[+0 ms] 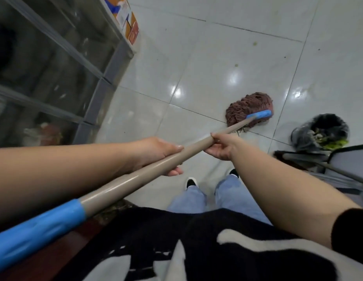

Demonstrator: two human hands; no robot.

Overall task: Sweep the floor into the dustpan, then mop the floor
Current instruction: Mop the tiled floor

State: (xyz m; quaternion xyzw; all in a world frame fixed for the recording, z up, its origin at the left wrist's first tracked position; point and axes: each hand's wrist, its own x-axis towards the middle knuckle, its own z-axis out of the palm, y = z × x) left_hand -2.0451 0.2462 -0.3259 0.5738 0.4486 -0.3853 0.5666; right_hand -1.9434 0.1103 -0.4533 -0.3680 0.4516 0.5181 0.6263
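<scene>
My view cuts off the handle's blue end while my left hand (pixel 160 155) and right hand (pixel 221 146) grasp the tan mop (pixel 124 182), its reddish-brown head (pixel 245 108) flat on the glossy tiled floor (pixel 227 57).

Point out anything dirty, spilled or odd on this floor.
A few small dark specks and a yellowish spot mark the glossy white floor tiles beyond the reddish-brown string mop head, so that stretch looks unmopped. Both hands grip the beige mop handle. Nothing looks spilled or broken.

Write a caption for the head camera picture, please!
Both hands, left hand and right hand, grip the mop handle; mop head on tiled floor.
</scene>
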